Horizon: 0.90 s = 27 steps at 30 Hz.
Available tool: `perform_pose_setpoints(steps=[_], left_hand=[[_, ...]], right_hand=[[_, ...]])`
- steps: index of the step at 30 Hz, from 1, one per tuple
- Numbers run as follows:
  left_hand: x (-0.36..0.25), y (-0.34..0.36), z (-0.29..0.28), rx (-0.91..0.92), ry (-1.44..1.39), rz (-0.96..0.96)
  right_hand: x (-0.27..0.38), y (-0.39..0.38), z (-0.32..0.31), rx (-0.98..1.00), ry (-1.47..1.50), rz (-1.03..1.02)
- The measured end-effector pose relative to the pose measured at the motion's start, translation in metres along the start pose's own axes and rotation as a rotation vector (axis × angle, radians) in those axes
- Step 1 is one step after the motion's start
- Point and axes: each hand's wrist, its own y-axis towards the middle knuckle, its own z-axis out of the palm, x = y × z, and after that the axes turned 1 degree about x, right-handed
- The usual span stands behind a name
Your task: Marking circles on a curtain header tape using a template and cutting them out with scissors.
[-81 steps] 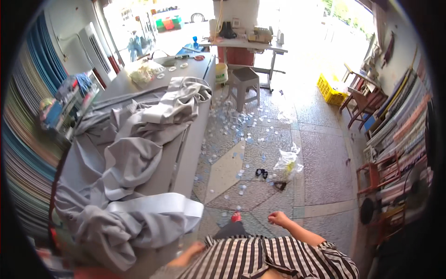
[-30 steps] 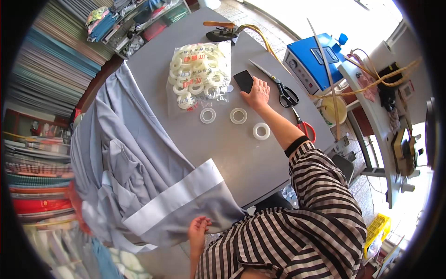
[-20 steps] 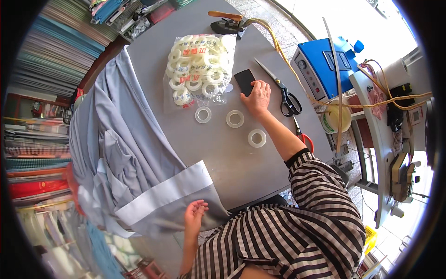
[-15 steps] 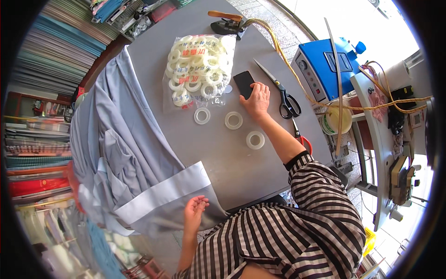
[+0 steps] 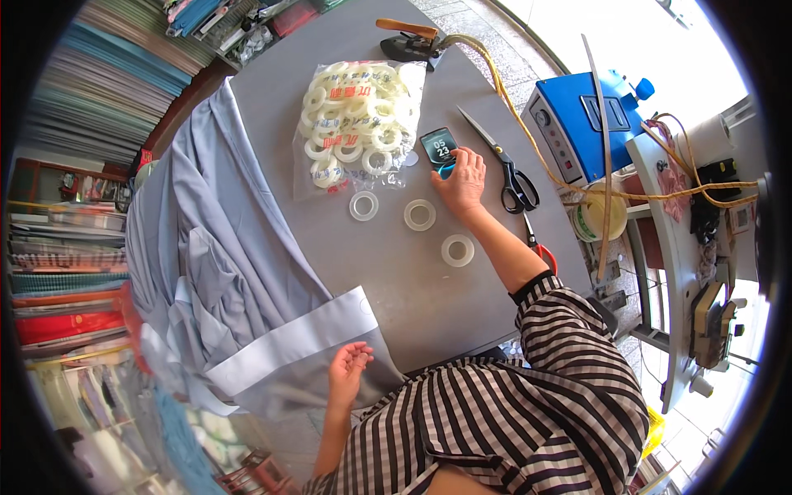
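Note:
My right hand (image 5: 462,183) has its thumb and fingers around the lower end of a smartphone (image 5: 437,142) lying flat on the grey table. The phone's screen is lit, its lower part covered by my hand. Loosely curled and with nothing in it, my left hand (image 5: 350,368) hovers at the hem of a grey-blue curtain fabric (image 5: 223,206). A pale stiff band (image 5: 285,342) runs along that hem. Three translucent curtain rings, a left one (image 5: 363,195), a middle one (image 5: 431,216) and a right one (image 5: 467,251), lie between my hands. Beyond them sits a clear bag of rings (image 5: 355,120).
Black-handled scissors (image 5: 513,177) and red-handled snips (image 5: 544,257) lie right of my right arm. An iron (image 5: 404,49) with a braided cord rests at the table's far end. A blue machine (image 5: 582,120) stands to the right, and fabric stacks (image 5: 107,91) fill the left.
The phone's screen, dark before, has lit up under my right hand. My left hand stays by the hem. The whole view has shifted slightly.

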Motion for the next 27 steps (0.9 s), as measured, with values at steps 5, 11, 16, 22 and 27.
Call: perform_pose_setpoints(steps=[5, 11, 16, 22, 27], left_hand=[[0.006, -0.001, -0.004, 0.003, -0.021, 0.005], [0.010, -0.003, -0.007, -0.010, -0.050, 0.013], [0.011, -0.002, -0.012, 0.000, -0.059, -0.003], [0.002, 0.003, -0.019, -0.021, -0.067, 0.057], [0.001, 0.009, -0.028, -0.043, -0.021, 0.111]], right_hand=[[-0.001, 0.000, 0.002, -0.003, -0.013, -0.010], [-0.001, -0.001, 0.004, 0.025, -0.031, -0.015], [-0.001, 0.002, 0.005, 0.038, -0.031, -0.031], [-0.001, 0.007, 0.004, 0.086, -0.027, -0.032], [-0.017, 0.008, 0.009, 0.110, -0.060, -0.056]])
